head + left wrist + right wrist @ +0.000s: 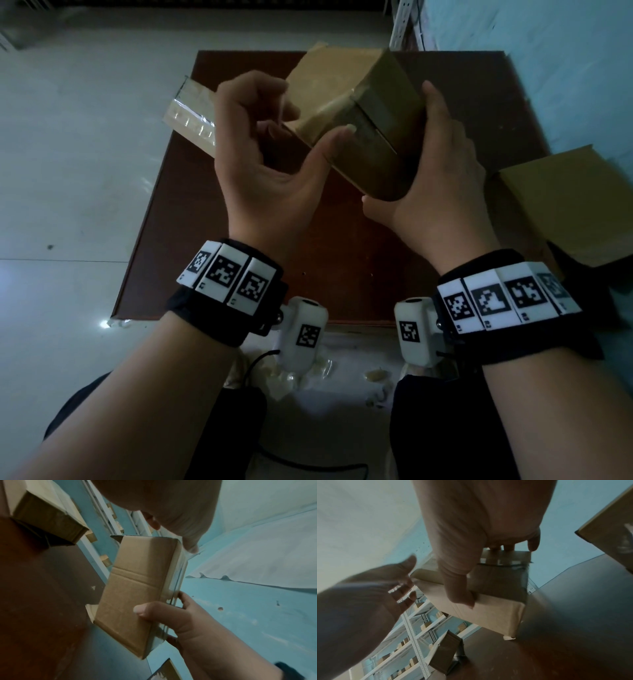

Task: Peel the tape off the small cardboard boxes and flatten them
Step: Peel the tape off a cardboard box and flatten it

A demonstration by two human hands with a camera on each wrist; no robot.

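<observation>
Head view has the small cardboard box (356,113) held tilted above the brown table's (239,260) far half, glossy tape (380,106) banding its matte, creased card. The right hand (442,178) clamps it, thumb under the near corner; the left hand (270,150) has fingers curled, thumb touching the box's face. Slick tape could tear short if pulled hastily. Another box (575,205) sits at the right edge.

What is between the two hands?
The small cardboard box, still taped, sits between them. The right hand grips one side, and the left hand touches the other with its thumb. The head view shows it best.
</observation>
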